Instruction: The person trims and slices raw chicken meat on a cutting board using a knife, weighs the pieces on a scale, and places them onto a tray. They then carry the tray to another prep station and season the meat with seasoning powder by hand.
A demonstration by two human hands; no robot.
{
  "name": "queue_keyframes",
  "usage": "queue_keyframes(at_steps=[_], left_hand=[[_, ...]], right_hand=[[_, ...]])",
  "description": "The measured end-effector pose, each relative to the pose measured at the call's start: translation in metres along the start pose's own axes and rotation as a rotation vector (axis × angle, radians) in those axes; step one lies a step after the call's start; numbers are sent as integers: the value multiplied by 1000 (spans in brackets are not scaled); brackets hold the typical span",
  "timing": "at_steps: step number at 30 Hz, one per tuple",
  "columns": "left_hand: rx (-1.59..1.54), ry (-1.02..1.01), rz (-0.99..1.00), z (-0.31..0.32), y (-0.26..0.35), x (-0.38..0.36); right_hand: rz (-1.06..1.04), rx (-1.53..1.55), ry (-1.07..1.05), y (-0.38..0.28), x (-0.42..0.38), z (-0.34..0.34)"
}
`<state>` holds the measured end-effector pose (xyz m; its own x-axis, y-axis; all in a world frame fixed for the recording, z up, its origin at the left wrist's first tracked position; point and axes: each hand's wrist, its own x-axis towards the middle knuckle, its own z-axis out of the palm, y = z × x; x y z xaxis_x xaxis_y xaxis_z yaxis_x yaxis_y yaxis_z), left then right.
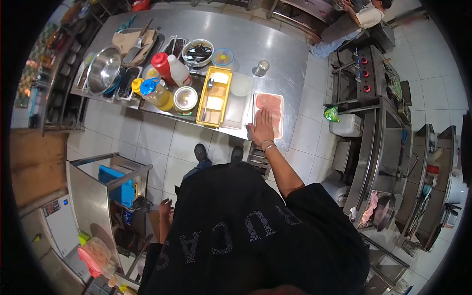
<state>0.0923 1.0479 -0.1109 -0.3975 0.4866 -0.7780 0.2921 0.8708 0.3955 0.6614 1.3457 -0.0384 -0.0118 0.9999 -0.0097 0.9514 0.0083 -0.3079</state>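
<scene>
My right hand lies flat with its fingers stretched out over pink sliced raw meat in a shallow white tray at the table's front edge. A bracelet circles that wrist. Down at my side hangs my left hand, its fingers loosely apart and nothing visible in them. Left of the meat are a translucent lidded container and a yellow tray with compartments and a spoon. A small metal shaker stands behind the meat.
The steel table also holds squeeze bottles, a bowl of dark liquid and a large steel bowl. A stove is at right. Another person stands at the upper right. A metal cart is at lower left.
</scene>
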Motion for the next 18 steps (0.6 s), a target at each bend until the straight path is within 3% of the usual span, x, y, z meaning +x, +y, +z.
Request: queue_keyframes(at_steps=[2, 5, 8, 13, 18], left_hand=[[21, -13, -46, -3, -16, 10], [115, -80, 179, -6, -41, 36], [147, -44, 171, -12, -29, 21], [86, 14, -50, -9, 16, -6], [85, 26, -4, -15, 21, -12]], right_hand=[[21, 22, -22, 5, 0, 0], [98, -15, -30, 20, 4, 5], [129, -35, -62, 35, -4, 8], [160, 3, 68, 43, -12, 5], [65, -31, 166, 3, -47, -16]])
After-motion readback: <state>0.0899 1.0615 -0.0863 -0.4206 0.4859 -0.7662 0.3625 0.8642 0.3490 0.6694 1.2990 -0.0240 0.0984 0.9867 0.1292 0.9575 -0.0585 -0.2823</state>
